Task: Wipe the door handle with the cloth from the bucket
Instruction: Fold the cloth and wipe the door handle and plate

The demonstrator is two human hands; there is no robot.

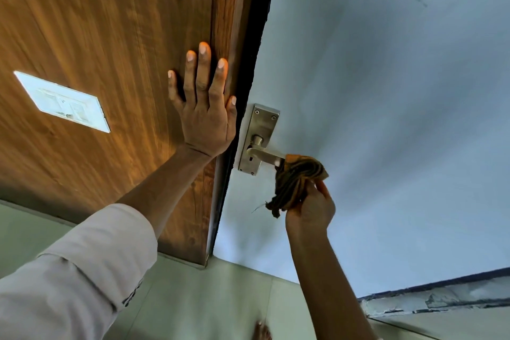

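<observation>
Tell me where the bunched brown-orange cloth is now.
Head view, right of centre: the bunched brown-orange cloth is gripped in the right hand, pressed over the free end of the silver metal lever handle.

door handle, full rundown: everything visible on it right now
The door handle is a brushed, silver-looking metal lever on a tall rectangular backplate fixed to the pale blue door, close to its dark edge. Screw heads show at the plate's top and bottom corners, with a keyhole below the lever's round neck. The lever points away from the door edge, roughly level. Its free end is covered by a bunched brown-and-orange cloth gripped in the right hand. The left hand rests flat on the wooden panel, not touching the handle.
</observation>
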